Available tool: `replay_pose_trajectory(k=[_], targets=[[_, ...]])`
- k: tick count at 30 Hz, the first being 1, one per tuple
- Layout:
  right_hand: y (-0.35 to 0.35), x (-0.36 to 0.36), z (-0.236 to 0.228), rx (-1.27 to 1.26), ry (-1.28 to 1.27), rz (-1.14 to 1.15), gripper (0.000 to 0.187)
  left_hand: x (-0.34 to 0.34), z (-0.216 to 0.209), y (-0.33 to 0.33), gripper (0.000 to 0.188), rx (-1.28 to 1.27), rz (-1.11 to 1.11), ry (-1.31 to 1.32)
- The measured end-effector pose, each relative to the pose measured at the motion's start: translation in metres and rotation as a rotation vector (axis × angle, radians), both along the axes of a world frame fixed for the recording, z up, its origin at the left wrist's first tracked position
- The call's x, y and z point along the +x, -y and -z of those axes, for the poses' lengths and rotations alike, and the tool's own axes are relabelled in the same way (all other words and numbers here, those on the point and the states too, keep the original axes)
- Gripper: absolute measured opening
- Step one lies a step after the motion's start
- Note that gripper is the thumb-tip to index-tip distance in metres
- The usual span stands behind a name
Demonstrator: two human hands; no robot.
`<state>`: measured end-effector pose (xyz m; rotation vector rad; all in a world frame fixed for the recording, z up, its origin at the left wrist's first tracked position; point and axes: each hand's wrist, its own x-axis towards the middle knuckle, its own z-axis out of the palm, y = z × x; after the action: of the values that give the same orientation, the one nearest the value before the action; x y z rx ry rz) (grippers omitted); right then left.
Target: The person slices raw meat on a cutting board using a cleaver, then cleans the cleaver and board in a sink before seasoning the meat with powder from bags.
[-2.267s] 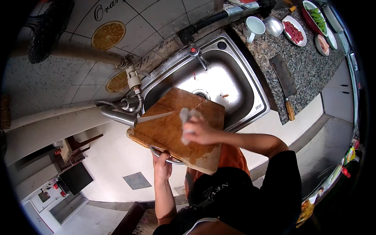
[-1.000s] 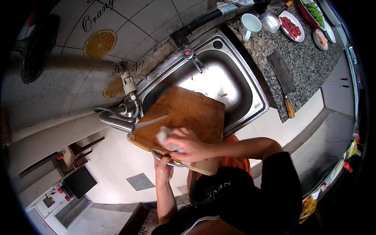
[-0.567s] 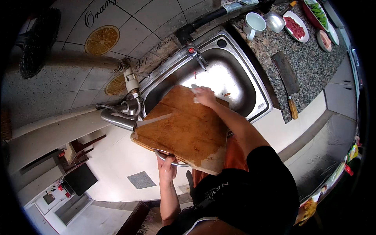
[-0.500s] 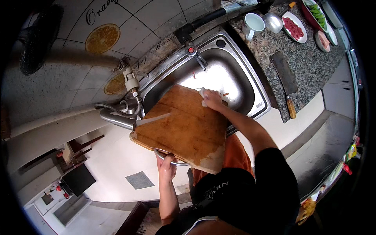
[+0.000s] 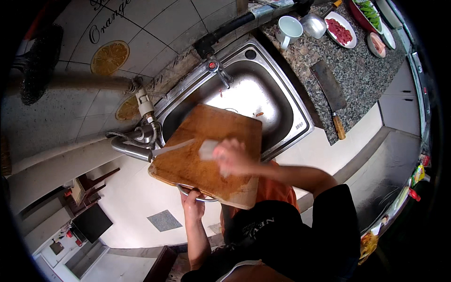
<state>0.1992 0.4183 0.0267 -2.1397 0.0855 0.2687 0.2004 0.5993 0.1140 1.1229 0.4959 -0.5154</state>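
Note:
A wooden cutting board (image 5: 206,122) leans tilted over the near left part of the steel sink (image 5: 293,110). My left hand (image 5: 192,207) is closed around the metal handle (image 5: 207,200) on its near edge. Over the middle of the board, my right hand (image 5: 235,159) presses a whitish cloth (image 5: 207,149) to the wood; hand and cloth are smeared by motion. From a metal spout (image 5: 131,149) at the left, a thin stream of water (image 5: 174,147) runs onto the board.
A red-topped tap (image 5: 213,66) stands at the sink's back rim. Orange scraps (image 5: 258,114) lie in the basin. On the granite counter at right are a cleaver (image 5: 329,87), a white mug (image 5: 289,30), a metal ladle (image 5: 314,26), a plate of sliced meat (image 5: 339,33) and a bowl of green vegetables (image 5: 369,14).
My right hand has swept the cloth from the board's far right edge back and left to its middle. My left hand keeps its grip on the handle. The whole view has shifted slightly.

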Motion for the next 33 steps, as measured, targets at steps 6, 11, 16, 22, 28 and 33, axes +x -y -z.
replay_pose_trajectory(k=[6,11,16,22,28,33], targets=[[0.069,0.008,0.145,-0.429,-0.15,0.393,0.029,0.002,-0.003,0.004,0.053,0.02,0.017,0.006],[0.015,-0.021,0.002,-0.104,0.099,-0.007,0.027,0.004,0.007,-0.007,0.055,0.03,0.075,-0.003],[-0.002,-0.013,-0.015,0.076,0.167,0.038,0.025,0.003,-0.001,0.006,0.053,0.016,-0.024,0.006],[0.082,0.008,0.134,-0.67,-0.306,0.054,0.041,-0.001,-0.001,0.0,0.051,0.0,0.0,0.019],[0.125,0.011,0.146,-0.728,-0.496,-0.182,0.046,-0.013,0.012,-0.014,0.056,-0.064,0.02,0.027],[0.089,0.03,0.097,-0.423,-0.338,-0.36,0.044,-0.02,0.003,-0.015,0.056,-0.139,0.024,-0.076]])
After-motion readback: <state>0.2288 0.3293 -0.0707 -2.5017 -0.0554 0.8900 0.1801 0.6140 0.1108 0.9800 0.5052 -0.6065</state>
